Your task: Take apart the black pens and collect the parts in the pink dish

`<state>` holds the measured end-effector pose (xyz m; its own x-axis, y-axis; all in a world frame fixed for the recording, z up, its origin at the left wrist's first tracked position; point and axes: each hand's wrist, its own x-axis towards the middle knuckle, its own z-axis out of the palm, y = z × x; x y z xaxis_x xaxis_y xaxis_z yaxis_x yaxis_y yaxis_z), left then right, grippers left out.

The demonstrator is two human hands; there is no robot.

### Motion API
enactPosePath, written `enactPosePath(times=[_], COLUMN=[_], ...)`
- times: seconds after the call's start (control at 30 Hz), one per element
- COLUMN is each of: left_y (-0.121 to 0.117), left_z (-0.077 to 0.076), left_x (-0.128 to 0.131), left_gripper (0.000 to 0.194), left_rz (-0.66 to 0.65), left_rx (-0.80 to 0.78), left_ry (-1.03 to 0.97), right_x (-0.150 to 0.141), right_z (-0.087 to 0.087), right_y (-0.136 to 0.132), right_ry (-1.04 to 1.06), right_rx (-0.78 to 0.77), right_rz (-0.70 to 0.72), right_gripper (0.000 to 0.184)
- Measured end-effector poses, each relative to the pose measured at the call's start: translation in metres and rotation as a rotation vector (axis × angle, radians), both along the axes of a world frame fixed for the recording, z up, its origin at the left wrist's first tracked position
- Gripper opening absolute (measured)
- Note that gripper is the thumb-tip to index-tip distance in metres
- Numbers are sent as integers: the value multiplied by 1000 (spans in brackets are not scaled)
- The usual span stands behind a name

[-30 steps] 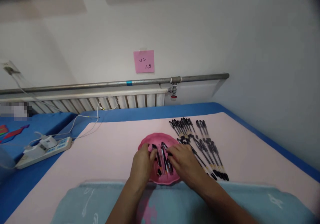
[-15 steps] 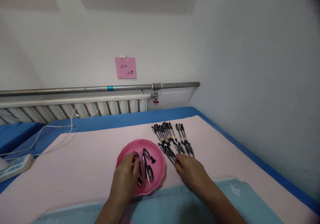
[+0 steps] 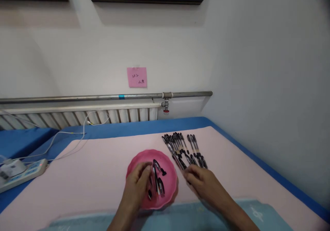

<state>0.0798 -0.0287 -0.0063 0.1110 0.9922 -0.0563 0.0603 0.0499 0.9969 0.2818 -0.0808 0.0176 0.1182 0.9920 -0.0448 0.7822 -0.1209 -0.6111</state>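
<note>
A round pink dish (image 3: 171, 189) with a wavy rim holds loose pen parts, among them black caps (image 3: 161, 186) and thin dark and clear pieces. My left hand (image 3: 138, 181) is over the dish's left side, thumb and fingers pinched together. What lies between those fingers is too small or hidden to name. To the right of the dish, my right hand (image 3: 199, 179) is closed at the near end of a black-capped pen (image 3: 176, 159), which slants up to the left. Beyond it, several capped pens (image 3: 194, 145) lie side by side in rows.
Pink sheeting (image 3: 98, 169) covers the blue-edged table, with a light-blue cloth (image 3: 180, 219) along the near edge. A power strip (image 3: 28, 174) with white cables sits at left. A radiator (image 3: 123, 115) and pipe run along the back wall; another wall (image 3: 270, 103) rises at right.
The view has tilted up, showing more of the picture frames. The pen at my right hand has moved up and left against the farther row. My left hand remains over the dish.
</note>
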Motion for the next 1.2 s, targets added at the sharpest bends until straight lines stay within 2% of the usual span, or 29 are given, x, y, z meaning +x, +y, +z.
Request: enactPosePath(times=[0.07, 0.17, 0.27, 0.37, 0.5, 0.6, 0.67, 0.73, 0.8, 0.9, 0.97, 1.07, 1.2], left_y=[-1, -2, -2, 3, 12, 17, 18, 16, 12, 3, -1, -2, 2], left_z=[4, 11, 17, 19, 18, 15, 12, 11, 12, 15, 17, 16, 13], left_x=[1, 0, -2, -6, -19, -29, -32, -31, -25, -15, -11, -7, -6], left_gripper=[43, 42, 37, 36, 37, 33, 31, 30, 32, 39, 38, 32, 25], left_rz=[-51, -173, -221, -134, 79, 155, 188, 192, 96, -161, -240, -219, -146], left_rx=[-136, -190, -172, -138, -65, -29, 80, 170, 71, -228, -311, -307, -283], left_ry=[-224, -490, -582, -558, -391, -7, 269, 356, 192, -260, -484, -633, -689], right_x=[-10, -27, -37, -38, -25, -16, -15, -18, -23, -29, -31, -34, -41], right_z=[4, 4, 5, 9, 16, 19, 19, 17, 15, 10, 8, 6, 4], right_y=[-5, -10, -12, -11, -10, -9, -9, -9, -10, -12, -13, -12, -11], right_ry=[327, 729, 815, 807, 707, 720, 761, 804, 843, 883, 900, 916, 904], right_rx=[-86, -241, -341, -395, -428, -426, -419, -421, -419, -425, -433, -434, -369], right_rz=[104, 188, 199, 216, 219, 169, 138, 133, 138, 160, 182, 213, 195], right_gripper=[13, 8, 12, 8, 3, 3, 6, 8, 10, 12, 14, 17, 20])
